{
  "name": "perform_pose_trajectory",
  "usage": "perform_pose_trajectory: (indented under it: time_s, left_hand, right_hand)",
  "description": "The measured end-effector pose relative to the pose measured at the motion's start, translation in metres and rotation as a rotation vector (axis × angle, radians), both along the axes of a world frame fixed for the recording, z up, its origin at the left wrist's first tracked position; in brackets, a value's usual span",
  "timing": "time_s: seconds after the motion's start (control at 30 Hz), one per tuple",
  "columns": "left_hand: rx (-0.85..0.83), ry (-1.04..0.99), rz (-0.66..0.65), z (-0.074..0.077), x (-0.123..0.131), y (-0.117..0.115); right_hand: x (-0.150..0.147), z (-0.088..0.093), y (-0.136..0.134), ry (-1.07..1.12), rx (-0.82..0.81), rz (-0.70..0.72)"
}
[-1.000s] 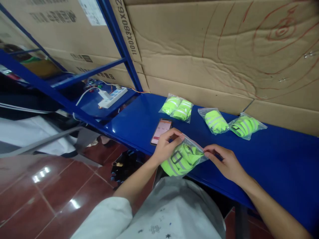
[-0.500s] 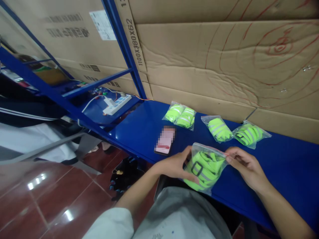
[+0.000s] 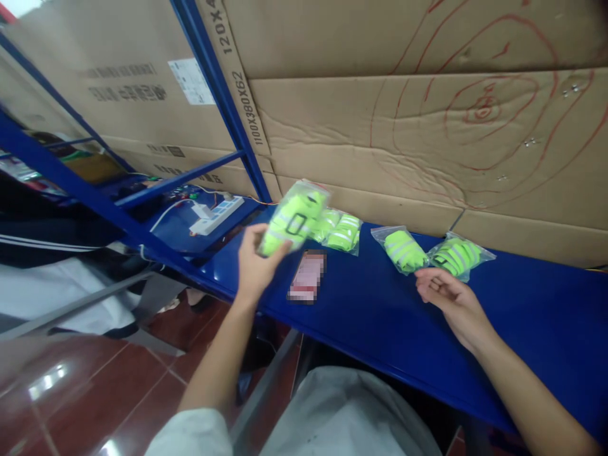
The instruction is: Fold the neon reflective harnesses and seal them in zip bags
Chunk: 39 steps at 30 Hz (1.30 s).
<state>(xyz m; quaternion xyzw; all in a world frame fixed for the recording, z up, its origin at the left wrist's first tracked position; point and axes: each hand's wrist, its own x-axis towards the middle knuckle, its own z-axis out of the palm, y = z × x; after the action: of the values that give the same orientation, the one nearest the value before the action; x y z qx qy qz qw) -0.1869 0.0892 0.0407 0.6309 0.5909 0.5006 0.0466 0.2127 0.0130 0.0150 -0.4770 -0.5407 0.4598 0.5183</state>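
Note:
My left hand is closed on the lower left end of a clear zip bag and holds it up above the back left of the table. Inside the bag is a folded neon-yellow reflective strap with grey stripes and a black buckle. My right hand hangs over the table with its fingers loosely curled and apart, holding nothing. Just beyond it lie two similar packed bags, one on the left and one on the right. Another packed bag is partly hidden behind the held one.
A phone rests on the blue table. Cardboard walls off the back, and a blue metal frame rises at the left. Beyond the frame are a white power strip and a person in dark and white clothes.
The held bag has moved from in front of me to the back left in my left hand. My right hand has let go of the bag's top edge.

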Motion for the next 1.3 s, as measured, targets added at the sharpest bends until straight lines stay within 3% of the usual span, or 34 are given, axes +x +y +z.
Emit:
perform_pose_trajectory:
  time_s: [0.03,0.07,0.13,0.33,0.43,0.53,0.63,0.8,0.9,1.03,1.17,1.3]
  left_hand:
    - [0.011,0.187,0.164,0.0,-0.011,0.013]
    - [0.006,0.251,0.23,-0.003,-0.02,0.027]
    - [-0.036,0.345,0.257,-0.011,-0.031,0.054]
    - [-0.217,0.592,0.038,-0.049,-0.022,0.12]
    - [-0.247,0.654,-0.092,-0.055,-0.019,0.138]
    - [-0.28,0.678,-0.238,-0.046,-0.03,0.145]
    - [-0.299,0.665,-0.328,-0.028,-0.045,0.144]
    - [-0.186,0.556,-0.094,-0.008,-0.04,0.147]
    - [-0.208,0.529,-0.044,-0.016,-0.021,0.156]
    - [-0.342,0.523,-0.064,-0.043,-0.007,0.167]
    - [-0.457,0.543,-0.114,-0.064,-0.015,0.168]
    - [-0.44,0.537,-0.11,-0.065,-0.018,0.163]
  right_hand:
    - [-0.002,-0.005,0.001,-0.041,-0.021,0.009]
    - [-0.004,-0.01,0.001,-0.082,-0.034,0.015]
    - [-0.008,-0.019,0.003,-0.16,-0.031,0.019]
    - [-0.009,-0.03,0.011,-0.294,0.024,-0.019]
    - [-0.01,-0.03,0.012,-0.325,0.036,-0.024]
    - [-0.013,-0.032,0.01,-0.367,0.057,-0.005]
    - [-0.016,-0.034,0.009,-0.437,0.102,0.025]
    - [-0.017,-0.039,0.01,-0.679,0.252,0.029]
    - [-0.016,-0.044,0.009,-0.934,0.333,0.06]
    - [-0.02,-0.054,0.004,-1.171,0.359,0.214]
    - [-0.026,-0.057,0.002,-1.236,0.342,0.259]
    - [-0.03,-0.053,0.0,-1.242,0.348,0.238]
